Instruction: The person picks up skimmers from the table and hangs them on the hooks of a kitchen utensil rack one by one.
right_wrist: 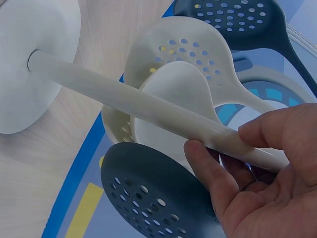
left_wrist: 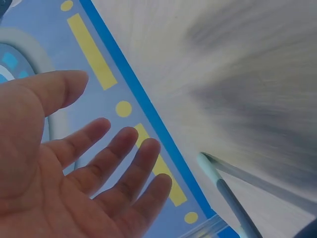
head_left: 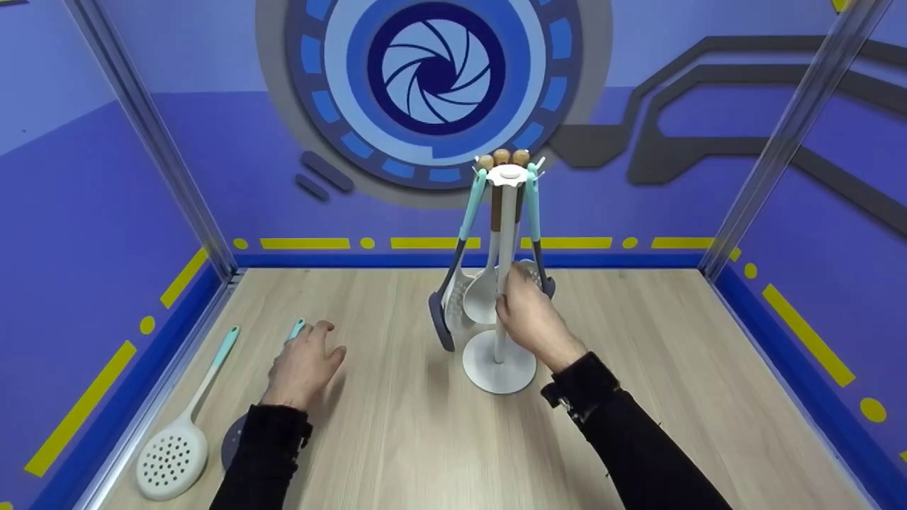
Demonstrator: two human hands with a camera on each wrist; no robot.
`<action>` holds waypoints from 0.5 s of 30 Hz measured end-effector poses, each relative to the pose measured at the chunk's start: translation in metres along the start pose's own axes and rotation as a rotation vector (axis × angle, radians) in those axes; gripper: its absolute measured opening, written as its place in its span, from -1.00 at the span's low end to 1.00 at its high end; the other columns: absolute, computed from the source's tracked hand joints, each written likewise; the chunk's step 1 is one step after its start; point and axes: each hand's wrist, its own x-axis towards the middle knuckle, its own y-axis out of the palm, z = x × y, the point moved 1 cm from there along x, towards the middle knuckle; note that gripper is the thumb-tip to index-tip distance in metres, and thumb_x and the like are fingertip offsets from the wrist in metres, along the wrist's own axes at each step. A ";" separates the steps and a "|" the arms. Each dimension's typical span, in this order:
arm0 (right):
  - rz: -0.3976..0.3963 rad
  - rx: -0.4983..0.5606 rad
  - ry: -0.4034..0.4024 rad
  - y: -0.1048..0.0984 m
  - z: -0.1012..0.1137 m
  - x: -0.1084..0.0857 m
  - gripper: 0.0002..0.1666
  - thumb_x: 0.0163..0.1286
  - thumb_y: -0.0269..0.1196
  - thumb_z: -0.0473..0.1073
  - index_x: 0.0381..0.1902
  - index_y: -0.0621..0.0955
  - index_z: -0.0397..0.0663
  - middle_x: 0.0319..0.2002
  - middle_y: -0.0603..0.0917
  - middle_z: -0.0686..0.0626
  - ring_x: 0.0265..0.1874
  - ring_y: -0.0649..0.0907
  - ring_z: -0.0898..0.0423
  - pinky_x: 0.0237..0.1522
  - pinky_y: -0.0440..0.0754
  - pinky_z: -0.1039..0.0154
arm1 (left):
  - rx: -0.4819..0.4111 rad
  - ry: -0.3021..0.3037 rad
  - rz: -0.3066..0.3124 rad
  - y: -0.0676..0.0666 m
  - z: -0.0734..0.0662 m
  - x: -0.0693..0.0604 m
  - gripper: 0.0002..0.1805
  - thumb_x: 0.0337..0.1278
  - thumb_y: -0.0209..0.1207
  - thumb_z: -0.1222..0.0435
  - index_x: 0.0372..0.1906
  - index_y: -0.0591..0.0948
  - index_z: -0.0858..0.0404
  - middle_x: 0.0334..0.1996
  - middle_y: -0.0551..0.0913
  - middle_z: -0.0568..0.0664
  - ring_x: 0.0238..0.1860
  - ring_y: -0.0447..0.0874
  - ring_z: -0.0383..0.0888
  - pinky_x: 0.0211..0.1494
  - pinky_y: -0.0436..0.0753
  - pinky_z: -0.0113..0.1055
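Observation:
My right hand (head_left: 536,315) grips the pole (right_wrist: 124,101) of a white utensil stand (head_left: 499,379) partway up, with thumb and fingers around it. From the stand's top hang several utensils: a dark skimmer (right_wrist: 153,191), a pale perforated skimmer (right_wrist: 176,44), a white ladle-like spoon (right_wrist: 171,101) and another dark slotted utensil (right_wrist: 230,20). Some have mint handles, others wooden ones. My left hand (head_left: 303,368) hovers with fingers spread and holds nothing. Beneath it lies a dark perforated utensil (head_left: 232,443) with a mint handle (left_wrist: 210,168), partly hidden by my hand and sleeve.
On the table's left side lies a cream skimmer (head_left: 171,459) with a mint handle end. Blue-purple printed panels (head_left: 382,219) enclose the wooden tabletop (head_left: 397,439) at the back and both sides, with metal posts (head_left: 152,134) at the corners.

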 end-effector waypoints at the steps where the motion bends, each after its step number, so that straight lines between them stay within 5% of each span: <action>1: -0.001 0.000 -0.002 0.000 0.000 0.000 -0.54 0.44 0.10 -0.33 0.24 0.34 -0.36 -0.04 0.54 -0.24 -0.08 0.64 -0.07 -0.19 0.68 0.10 | 0.006 -0.008 0.008 0.000 0.001 0.000 -0.44 0.32 0.24 0.13 0.33 0.48 0.26 0.12 0.57 0.28 0.00 0.62 0.30 -0.17 0.61 0.26; 15: -0.007 0.006 0.005 0.001 -0.001 0.001 -0.56 0.43 0.12 -0.33 0.22 0.35 -0.35 -0.06 0.55 -0.25 -0.08 0.64 -0.10 -0.18 0.69 0.08 | 0.072 -0.104 0.101 -0.006 0.025 0.000 -0.42 0.35 0.19 0.12 0.32 0.45 0.37 0.15 0.51 0.40 0.01 0.54 0.45 -0.16 0.56 0.35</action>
